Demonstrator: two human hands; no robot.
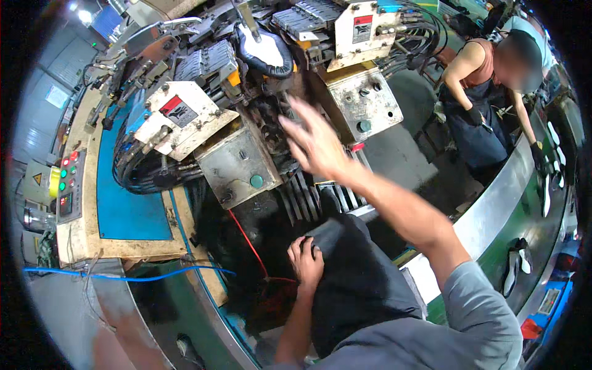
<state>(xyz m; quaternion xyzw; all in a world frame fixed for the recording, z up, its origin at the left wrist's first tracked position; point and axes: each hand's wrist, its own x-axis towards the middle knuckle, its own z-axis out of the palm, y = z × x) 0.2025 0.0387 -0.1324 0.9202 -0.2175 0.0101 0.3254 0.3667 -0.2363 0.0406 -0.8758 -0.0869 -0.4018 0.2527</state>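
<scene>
Black-rimmed white shoe piece (270, 57), top centre, partly hidden, sits above blurry right hand (314, 140), fingers spread, empty; left hand (306, 262) curled, can't tell if holding.

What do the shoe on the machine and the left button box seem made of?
The shoe: black rim probably leather or synthetic, being glossy and puckered; white middle possibly board or fabric. Left button box: likely sheet metal, given flat, scuffed faces and crisp edges.
</scene>
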